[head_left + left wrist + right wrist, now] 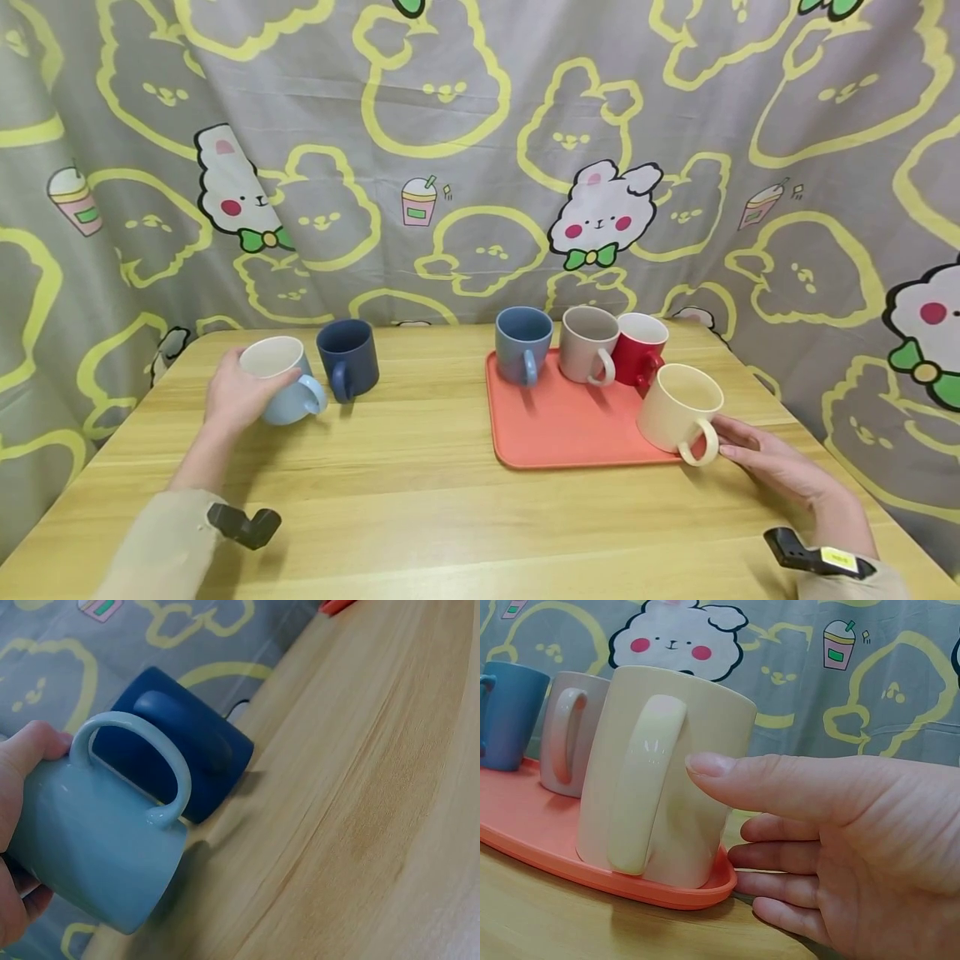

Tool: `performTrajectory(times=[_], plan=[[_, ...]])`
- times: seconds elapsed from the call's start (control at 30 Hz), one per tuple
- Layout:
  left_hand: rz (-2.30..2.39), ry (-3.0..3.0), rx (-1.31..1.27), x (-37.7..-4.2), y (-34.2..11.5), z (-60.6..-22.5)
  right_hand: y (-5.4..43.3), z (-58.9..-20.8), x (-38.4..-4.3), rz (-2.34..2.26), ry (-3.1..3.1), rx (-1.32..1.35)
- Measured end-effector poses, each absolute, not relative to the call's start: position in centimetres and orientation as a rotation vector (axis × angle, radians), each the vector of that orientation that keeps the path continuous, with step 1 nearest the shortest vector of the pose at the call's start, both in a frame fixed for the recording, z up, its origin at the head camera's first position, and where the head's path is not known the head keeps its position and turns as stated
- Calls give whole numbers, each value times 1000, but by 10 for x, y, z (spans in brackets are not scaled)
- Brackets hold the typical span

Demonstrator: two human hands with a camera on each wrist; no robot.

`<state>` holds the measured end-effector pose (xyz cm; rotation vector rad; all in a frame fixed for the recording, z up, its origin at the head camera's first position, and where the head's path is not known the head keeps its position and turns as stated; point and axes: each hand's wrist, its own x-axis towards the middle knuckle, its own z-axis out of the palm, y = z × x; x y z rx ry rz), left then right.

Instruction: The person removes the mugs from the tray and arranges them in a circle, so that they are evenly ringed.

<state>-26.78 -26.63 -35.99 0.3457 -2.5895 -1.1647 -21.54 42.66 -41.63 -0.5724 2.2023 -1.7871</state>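
**Two hands on two mugs: tip and slide risks**

Left hand (238,393) wraps the pale blue mug (281,379), fingers curled round its body; the left wrist view shows it tilted, base edge near the table (420,483). The navy mug (347,358) stands just beside it, handles nearly meeting. Risk: a swing of the tilted mug could knock the navy one.

Right hand (772,462) lies with fingers nearly straight, thumb tip touching the cream mug (678,410) by its handle; no grip. That mug stands at the tray's (555,429) front right corner, close to the rim. Risk: a push there could tip it over the lip or jolt the red mug (639,347) behind.

Contents: cream and pale blue mugs look empty. Blue mug (522,343) and beige mug (588,343) probably too, though their bottoms are hidden.
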Motion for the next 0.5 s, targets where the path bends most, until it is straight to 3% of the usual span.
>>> performTrajectory(times=[0.5], plan=[[-1205,-2557,384,-282,-264,-372,424,-417,-216,-1813,2169,-645]])
